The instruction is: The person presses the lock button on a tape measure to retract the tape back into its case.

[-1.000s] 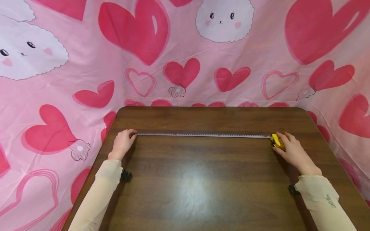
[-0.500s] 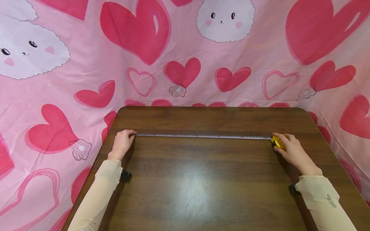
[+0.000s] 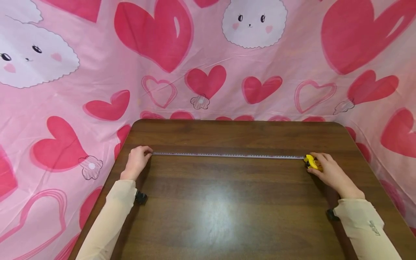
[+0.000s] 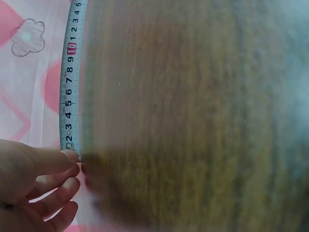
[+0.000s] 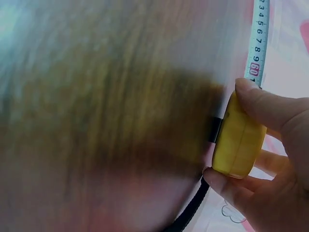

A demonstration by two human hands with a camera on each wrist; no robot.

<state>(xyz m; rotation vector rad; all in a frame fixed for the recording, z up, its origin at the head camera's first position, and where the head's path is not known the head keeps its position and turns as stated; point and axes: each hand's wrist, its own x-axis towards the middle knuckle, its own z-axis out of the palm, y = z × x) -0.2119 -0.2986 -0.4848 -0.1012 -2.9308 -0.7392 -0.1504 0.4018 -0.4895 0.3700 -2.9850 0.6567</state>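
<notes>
A yellow tape measure sits in the grip of my right hand, toward the right side of the table. Its white blade runs out straight to the left across the table. My left hand pinches the blade's free end between thumb and fingers. In the left wrist view the low numbers of the blade show just above the thumb. The right wrist view shows the yellow case between thumb and fingers, with a red 60 mark on the blade close to the case.
The brown wooden table reaches back to a pink cloth printed with hearts. A black strap hangs by the case in the right wrist view. Dark wrist cameras sit at both sleeves.
My right hand and the yellow case have moved slightly toward me and to the right. The blade has shifted a little nearer with them and stays stretched. Both hands keep their hold.
</notes>
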